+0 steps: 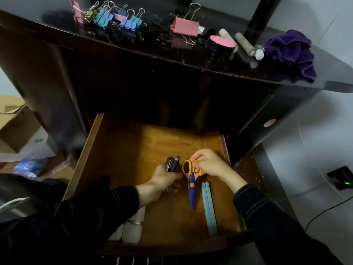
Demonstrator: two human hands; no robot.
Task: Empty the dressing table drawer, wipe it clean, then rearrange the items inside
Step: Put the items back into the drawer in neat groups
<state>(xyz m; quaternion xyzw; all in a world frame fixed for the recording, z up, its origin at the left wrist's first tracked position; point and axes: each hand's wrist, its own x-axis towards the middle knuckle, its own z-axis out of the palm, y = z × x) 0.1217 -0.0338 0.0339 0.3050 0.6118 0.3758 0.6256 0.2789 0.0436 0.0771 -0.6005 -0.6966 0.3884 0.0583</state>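
Down in the open drawer (pixel 89 150), far left, pale bottles (pixel 133 228) sat tucked against the front wall, partly hidden under the left sleeve. They looked like rigid plastic, probably light, best lifted round the body, not by the cap.

Next across, the left hand (pixel 162 180) had its fingers (pixel 174 175) wrapped tight round a bundle of dark pens (pixel 172 164), tips poking out past the knuckles. Slim, stiff, smooth things, those; loose in a bunch they would likely slide against one another, so a full-fist grip about the middle seemed the sound way to carry them.

Then the scissors (pixel 191 190), yellow loops and blue blades, lay flat on the drawer floor, points toward the person. The right hand (pixel 212 165) pinched one loop, fingers (pixel 194 164) closed on the plastic. Hard, light and pointed at one end: the handles were the safe place, and that was where the grip sat.

Just right of them lay a pale blue folding piece (pixel 209 207), long and rigid, apart from the blades.

Up on the counter (pixel 57 29), binder clips (pixel 107 17) clustered left, a big pink clip (pixel 185 26) centre, and a purple cloth (pixel 292 52), soft and crumpled, far right. By that layout, refilling looked under way.
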